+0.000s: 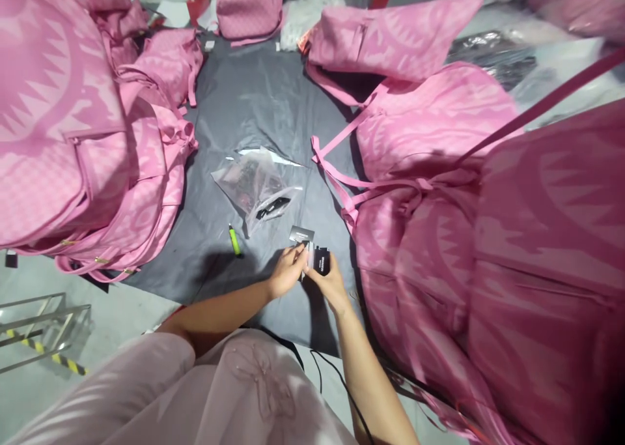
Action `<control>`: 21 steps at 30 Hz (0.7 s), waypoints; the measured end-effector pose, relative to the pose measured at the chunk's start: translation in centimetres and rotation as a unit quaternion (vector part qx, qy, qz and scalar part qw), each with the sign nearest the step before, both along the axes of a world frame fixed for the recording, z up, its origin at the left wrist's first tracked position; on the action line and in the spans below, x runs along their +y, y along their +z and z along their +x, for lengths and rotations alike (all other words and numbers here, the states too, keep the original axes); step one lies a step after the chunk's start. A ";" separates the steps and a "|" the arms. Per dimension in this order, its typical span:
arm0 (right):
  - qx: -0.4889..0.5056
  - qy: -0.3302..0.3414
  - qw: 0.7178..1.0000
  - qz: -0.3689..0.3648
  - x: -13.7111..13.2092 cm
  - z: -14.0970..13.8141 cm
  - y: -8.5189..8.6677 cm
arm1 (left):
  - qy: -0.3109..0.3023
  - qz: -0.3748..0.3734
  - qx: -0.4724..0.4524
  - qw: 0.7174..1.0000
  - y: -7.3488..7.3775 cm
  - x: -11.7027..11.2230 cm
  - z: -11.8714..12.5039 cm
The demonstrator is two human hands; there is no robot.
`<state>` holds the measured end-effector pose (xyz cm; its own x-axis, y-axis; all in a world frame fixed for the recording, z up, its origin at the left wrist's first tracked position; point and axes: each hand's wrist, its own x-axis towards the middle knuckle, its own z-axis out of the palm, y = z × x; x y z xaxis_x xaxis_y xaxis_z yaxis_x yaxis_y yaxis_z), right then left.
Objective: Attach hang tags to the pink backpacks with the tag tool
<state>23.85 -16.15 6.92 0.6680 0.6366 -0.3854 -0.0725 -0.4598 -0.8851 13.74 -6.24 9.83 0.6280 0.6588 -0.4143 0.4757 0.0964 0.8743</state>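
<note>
My left hand point(288, 270) and my right hand point(328, 283) meet over a dark grey cloth point(254, 100) on the floor. Together they pinch a small stack of black cards or tags point(319, 260); the right hand's fingers wrap its lower side, the left hand's fingertips grip its left edge. One more black card point(301, 234) lies just beyond the fingers. A clear plastic bag point(254, 184) with dark items inside lies further out. A yellow-green marker point(234, 240) rests left of my hands.
Piles of pink patterned bags surround the cloth: a stack at left point(73, 139), more at right point(488, 236) and at the back point(249, 5). A metal frame with hazard tape point(39, 341) stands at lower left. A black cable point(336, 380) runs near my lap.
</note>
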 end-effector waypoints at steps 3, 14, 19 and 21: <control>0.071 -0.018 0.995 0.065 1.0 0.2 -0.1 | -0.026 0.046 0.015 0.998 1.7 1.0 0.0; 0.181 -0.109 0.970 0.116 3.7 -0.8 -3.1 | -0.031 0.109 -0.013 0.994 -2.4 6.4 -1.5; 0.136 -0.119 0.979 0.095 4.3 -1.9 -1.9 | -0.004 0.056 0.008 0.998 -4.9 7.5 -2.5; 0.118 -0.115 0.983 0.079 4.6 -2.0 -1.2 | -0.004 0.047 0.026 0.999 -5.0 7.7 -2.6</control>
